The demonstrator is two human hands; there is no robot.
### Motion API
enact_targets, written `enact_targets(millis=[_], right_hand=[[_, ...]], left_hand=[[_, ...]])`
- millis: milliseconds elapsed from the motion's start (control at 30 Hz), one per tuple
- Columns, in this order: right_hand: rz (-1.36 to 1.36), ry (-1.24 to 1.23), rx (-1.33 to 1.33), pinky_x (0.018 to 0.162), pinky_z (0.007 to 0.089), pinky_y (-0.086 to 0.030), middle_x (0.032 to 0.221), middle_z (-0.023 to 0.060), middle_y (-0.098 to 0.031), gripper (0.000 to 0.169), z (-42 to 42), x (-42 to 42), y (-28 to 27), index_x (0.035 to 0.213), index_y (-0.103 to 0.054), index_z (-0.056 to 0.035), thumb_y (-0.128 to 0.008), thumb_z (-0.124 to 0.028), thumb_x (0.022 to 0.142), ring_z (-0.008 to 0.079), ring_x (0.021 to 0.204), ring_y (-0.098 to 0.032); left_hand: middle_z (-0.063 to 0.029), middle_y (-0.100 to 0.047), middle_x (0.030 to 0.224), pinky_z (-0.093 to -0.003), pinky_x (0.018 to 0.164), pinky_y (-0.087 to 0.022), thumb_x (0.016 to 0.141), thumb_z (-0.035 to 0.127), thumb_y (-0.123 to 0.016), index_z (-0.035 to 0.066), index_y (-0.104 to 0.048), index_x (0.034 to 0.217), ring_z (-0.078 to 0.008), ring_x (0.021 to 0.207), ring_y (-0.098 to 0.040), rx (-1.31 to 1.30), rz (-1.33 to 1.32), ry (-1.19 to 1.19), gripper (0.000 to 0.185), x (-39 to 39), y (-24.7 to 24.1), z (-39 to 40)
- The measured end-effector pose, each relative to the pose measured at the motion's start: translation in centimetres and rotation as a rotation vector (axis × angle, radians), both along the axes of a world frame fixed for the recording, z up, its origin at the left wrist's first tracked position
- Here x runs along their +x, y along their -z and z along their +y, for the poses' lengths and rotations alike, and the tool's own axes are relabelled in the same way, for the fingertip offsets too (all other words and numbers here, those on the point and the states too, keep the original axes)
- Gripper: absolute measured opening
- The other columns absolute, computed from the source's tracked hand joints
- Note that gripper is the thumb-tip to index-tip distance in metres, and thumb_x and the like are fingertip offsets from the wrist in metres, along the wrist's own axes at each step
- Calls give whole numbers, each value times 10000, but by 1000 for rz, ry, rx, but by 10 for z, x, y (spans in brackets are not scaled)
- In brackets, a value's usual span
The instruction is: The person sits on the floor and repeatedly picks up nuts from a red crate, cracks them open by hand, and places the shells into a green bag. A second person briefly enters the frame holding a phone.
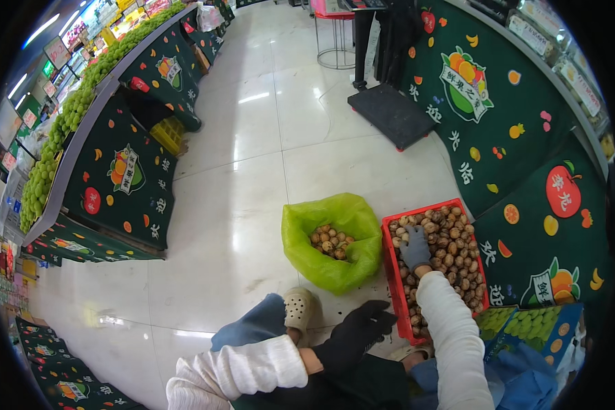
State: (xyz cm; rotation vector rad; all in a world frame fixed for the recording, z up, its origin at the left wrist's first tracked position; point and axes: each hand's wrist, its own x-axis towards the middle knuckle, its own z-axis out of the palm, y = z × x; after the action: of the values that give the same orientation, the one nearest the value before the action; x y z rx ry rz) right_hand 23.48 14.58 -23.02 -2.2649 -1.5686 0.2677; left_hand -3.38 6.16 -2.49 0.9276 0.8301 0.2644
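Observation:
My right hand [416, 248], in a grey glove, reaches into a red plastic crate [397, 302] heaped with unshelled walnuts [448, 251]. Its fingertips rest among the nuts at the crate's left side, and whether they grip one is hidden. In a black glove, my left hand [359, 330] hovers above my lap, just left of the crate's near corner. Its fingers are partly bent, and the palm is turned out of sight. Left of the crate stands a bright green woven plastic sack [307, 264], its mouth spread wide, with more walnuts [332, 242] at the bottom.
A black platform scale [392, 115] stands on the tiled floor beyond the crate. Cloth-covered display counters [512, 128] run along the right. Green grapes [77, 110] line the left counter. A printed cardboard box [535, 328] lies near my right arm. My clog [300, 310] is by the sack.

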Motion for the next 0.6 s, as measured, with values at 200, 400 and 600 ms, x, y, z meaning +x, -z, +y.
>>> enact_targets(millis=[200, 400, 600], right_hand=[[445, -223, 257, 755, 351, -513, 968, 152, -617, 338, -72, -21, -141, 1196, -563, -56, -578, -156, 873, 288, 874, -622], [671, -172, 286, 677, 278, -523, 933, 114, -696, 242, -161, -75, -251, 1099, -624, -9, -620, -44, 860, 150, 742, -653], [987, 66, 437, 635, 204, -507, 952, 94, -682, 245, -209, -77, -271, 1069, -628, 25, -565, 90, 842, 93, 721, -624]], left_hand=[[-106, -604, 986, -281, 722, -499, 923, 348, -608, -52, -368, 1361, -148, 840, -610, 144, -49, -84, 639, 28, 21, 15], [-129, -623, 1009, -383, 754, -533, 954, 353, -549, 40, -522, 1205, -276, 877, -648, -335, -400, 85, 402, 49, 6, 11], [-168, -629, 1048, -384, 798, -552, 950, 230, -561, -17, -527, 1204, -290, 903, -656, -357, -489, 102, 357, 46, -23, -14]])
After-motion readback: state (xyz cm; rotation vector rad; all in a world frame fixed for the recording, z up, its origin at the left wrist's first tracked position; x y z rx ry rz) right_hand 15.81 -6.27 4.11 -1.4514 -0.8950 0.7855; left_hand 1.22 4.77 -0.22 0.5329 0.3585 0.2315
